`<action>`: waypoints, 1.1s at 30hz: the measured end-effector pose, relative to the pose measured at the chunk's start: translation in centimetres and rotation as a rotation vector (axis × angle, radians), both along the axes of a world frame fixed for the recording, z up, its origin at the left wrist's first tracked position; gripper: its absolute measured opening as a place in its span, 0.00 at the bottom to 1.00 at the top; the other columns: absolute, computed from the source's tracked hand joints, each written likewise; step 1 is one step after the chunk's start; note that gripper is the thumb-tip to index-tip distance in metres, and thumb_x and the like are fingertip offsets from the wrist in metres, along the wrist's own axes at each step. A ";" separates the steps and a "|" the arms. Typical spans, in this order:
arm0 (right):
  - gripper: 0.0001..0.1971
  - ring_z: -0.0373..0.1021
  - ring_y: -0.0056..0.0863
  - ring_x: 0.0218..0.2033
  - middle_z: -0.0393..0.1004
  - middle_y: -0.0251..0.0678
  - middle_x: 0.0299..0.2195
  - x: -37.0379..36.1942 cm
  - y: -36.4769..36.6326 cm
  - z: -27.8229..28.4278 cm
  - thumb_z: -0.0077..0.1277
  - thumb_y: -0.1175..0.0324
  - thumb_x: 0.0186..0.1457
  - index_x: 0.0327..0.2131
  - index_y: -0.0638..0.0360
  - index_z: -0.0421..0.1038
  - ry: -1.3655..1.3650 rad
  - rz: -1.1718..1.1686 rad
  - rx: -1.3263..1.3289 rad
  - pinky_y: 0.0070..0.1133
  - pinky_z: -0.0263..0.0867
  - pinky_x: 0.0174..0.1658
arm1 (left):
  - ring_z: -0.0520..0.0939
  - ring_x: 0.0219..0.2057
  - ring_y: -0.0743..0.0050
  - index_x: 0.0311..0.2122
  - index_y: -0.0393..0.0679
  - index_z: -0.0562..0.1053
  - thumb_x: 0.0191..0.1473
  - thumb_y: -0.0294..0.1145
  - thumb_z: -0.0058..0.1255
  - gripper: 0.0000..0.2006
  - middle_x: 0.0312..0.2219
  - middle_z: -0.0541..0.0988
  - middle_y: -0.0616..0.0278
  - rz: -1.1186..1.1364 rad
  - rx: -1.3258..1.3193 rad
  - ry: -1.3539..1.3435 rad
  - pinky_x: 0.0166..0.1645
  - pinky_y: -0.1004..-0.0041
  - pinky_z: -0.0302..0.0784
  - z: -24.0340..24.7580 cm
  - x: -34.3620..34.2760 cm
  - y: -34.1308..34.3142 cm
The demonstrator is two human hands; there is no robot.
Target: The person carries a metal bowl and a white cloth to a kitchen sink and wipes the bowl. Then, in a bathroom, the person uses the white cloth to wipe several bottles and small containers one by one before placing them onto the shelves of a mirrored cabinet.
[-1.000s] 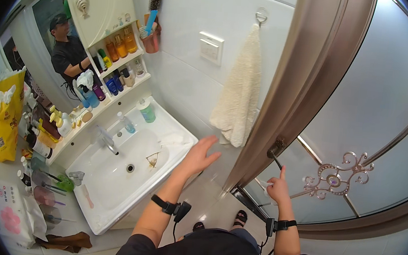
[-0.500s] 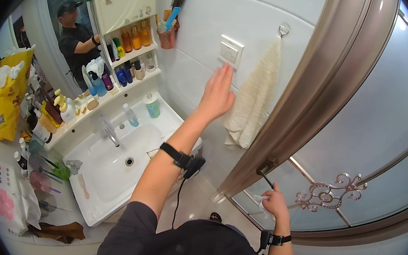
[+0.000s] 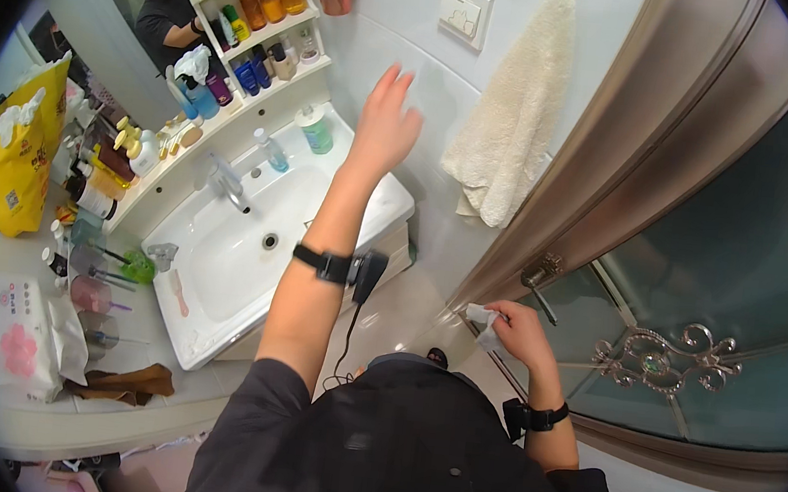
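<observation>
My left hand (image 3: 387,128) is raised in the air over the right rim of the white sink (image 3: 220,348), its fingers apart and a little blurred, nothing in them. The white wall switch (image 3: 464,13) is up and to the right of it, not touched. My right hand (image 3: 523,336) has its fingers closed on a crumpled white tissue (image 3: 481,317). Just beyond that hand, the metal door handle (image 3: 542,295) stands free of my fingers. The frosted glass door (image 3: 727,271) beside it looks dark.
A cream towel (image 3: 513,114) hangs on the wall between switch and brown door frame (image 3: 637,127). Bottles crowd the shelves left of my left hand; a green-labelled bottle (image 3: 314,132) stands on the sink's back corner. A yellow bag (image 3: 17,173) and tissue pack (image 3: 10,335) sit far left.
My left hand has drawn back from the wall switch toward the sink. My right hand has let go of the door handle, keeping the tissue. The glass door has gone from bright to dark.
</observation>
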State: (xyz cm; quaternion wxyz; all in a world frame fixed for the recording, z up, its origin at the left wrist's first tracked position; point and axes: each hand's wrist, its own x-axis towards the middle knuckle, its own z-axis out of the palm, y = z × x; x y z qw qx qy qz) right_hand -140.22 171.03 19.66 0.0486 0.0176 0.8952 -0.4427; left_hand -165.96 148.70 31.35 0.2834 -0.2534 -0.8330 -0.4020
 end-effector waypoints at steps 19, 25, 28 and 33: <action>0.17 0.68 0.24 0.41 0.70 0.40 0.43 -10.1 -17.7 -4.1 0.43 0.73 0.56 0.49 0.67 0.62 -0.533 0.427 -1.144 0.21 0.65 0.46 | 0.74 0.31 0.84 0.39 0.38 0.71 0.56 0.32 0.47 0.09 0.30 0.75 0.66 0.119 0.761 -1.007 0.37 0.81 0.71 -15.2 19.8 -14.2; 0.17 0.68 0.20 0.38 0.72 0.36 0.39 -11.5 -21.0 -5.5 0.49 0.72 0.53 0.47 0.67 0.65 -0.641 0.745 -0.691 0.19 0.65 0.42 | 0.72 0.28 0.85 0.32 0.43 0.71 0.55 0.35 0.48 0.07 0.27 0.73 0.71 0.292 0.877 -0.952 0.35 0.80 0.70 -13.9 19.5 -19.9; 0.17 0.69 0.20 0.36 0.72 0.35 0.39 -11.9 -23.0 -5.7 0.49 0.71 0.53 0.46 0.66 0.65 -0.680 0.621 -0.788 0.19 0.66 0.41 | 0.72 0.29 0.85 0.31 0.45 0.69 0.56 0.37 0.47 0.07 0.27 0.73 0.71 0.301 0.997 -0.998 0.35 0.79 0.70 -13.2 18.6 -22.6; 0.17 0.70 0.20 0.33 0.72 0.35 0.38 -12.5 -25.8 -5.1 0.48 0.71 0.54 0.47 0.65 0.65 -0.669 0.412 -0.906 0.18 0.68 0.32 | 0.75 0.28 0.81 0.37 0.42 0.70 0.57 0.37 0.45 0.10 0.30 0.76 0.65 0.201 0.939 -0.973 0.33 0.78 0.71 -14.7 16.4 -27.9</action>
